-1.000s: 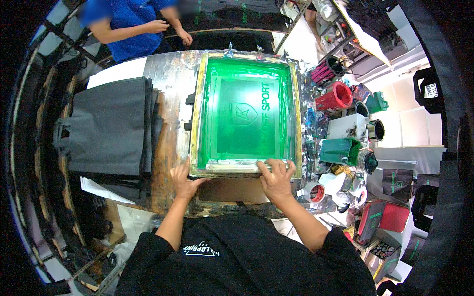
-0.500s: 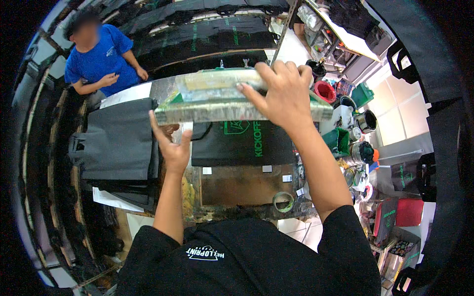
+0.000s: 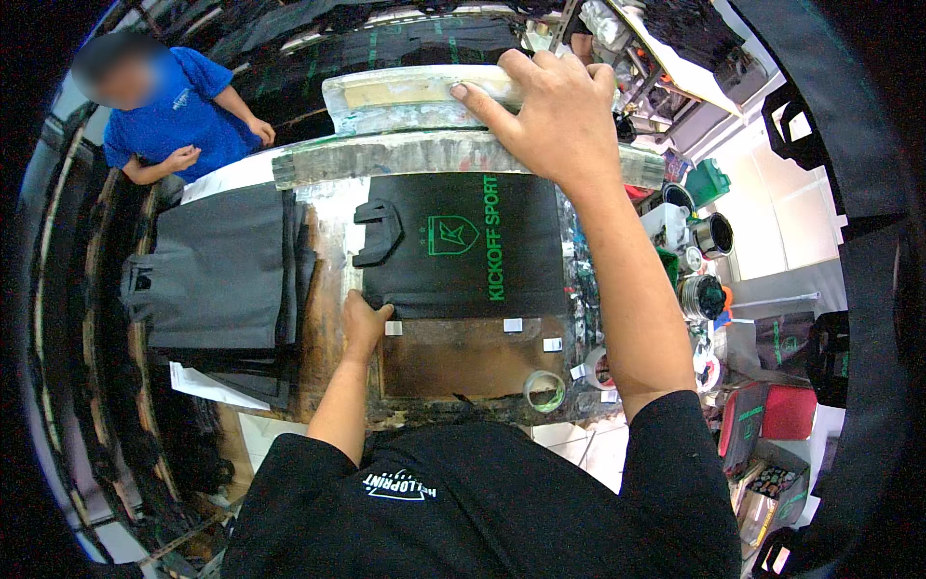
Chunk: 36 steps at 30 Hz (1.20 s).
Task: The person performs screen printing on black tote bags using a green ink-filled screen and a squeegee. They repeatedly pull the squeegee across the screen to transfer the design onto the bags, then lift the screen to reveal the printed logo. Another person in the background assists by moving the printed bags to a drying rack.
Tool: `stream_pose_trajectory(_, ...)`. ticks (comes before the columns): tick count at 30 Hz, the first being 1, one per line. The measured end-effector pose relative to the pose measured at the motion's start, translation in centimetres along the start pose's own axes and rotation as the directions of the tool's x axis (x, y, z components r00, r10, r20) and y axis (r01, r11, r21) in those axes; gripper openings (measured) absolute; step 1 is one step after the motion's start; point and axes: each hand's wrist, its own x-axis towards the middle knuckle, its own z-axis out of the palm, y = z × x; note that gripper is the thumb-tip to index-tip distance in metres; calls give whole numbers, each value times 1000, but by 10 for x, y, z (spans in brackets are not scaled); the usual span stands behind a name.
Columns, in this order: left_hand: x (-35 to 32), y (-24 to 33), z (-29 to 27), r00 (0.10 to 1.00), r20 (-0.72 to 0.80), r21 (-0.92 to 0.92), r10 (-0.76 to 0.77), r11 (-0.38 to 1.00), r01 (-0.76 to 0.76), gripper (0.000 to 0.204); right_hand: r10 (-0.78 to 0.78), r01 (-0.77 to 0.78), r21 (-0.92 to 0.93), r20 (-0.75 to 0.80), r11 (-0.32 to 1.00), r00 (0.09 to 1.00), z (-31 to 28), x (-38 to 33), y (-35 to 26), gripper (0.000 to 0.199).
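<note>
**Screen frame raised, printed black fabric on the platen**

Nearest the body, on the paint-stained brown wooden surface (image 3: pixel 453 362), a roll of tape with a green inner rim (image 3: pixel 545 391) lies flat at the front edge. Small white tape tabs (image 3: pixel 512 325) sit just behind it along the lower border of the fabric.

Left hand (image 3: pixel 362 323): palm down, fingers resting on the lower left corner of the black rectangular fabric piece with a green shield emblem and green lettering (image 3: pixel 463 246). Grip flat and pressing, not closed around anything. Fabric lies flat at the centre of the surface, lettering running along its right side.

Left of the fabric: a stack of dark grey folded fabric pieces (image 3: pixel 217 275), lying flat, just beside the platen.

Right of the surface: a cluster of ink pots and cans (image 3: pixel 709 261), colours partly hidden.

Right hand (image 3: pixel 555 116): arm extended upward, fingers curled over the pale, ink-smeared wooden edge of the raised screen-printing frame (image 3: pixel 415 92). Grip closed on that frame edge. Frame is tilted up, above the far end of the fabric.

Farthest: a person in a blue shirt (image 3: pixel 174 116) stands beyond the far left corner of the surface.
</note>
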Motion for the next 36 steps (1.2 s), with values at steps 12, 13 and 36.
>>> stream_pose_trajectory(12, 46, 70, -152, 973, -166, -501, 161, 836, -224, 45, 4, -4, 21, 7, 1000, 1000, -1, 7, 4, 64)
stream_pose_trajectory(13, 45, 72, -186, 986, -108, -565, 129, 808, -167, 47, -1, 0, 28, 11, 1000, 1000, 0, 9, 3, 64)
stream_pose_trajectory(36, -38, -179, -209, 915, -300, 453, 271, 884, -114, 74, 35, -39, 50, 66, 998, 997, -14, 10, -15, 51)
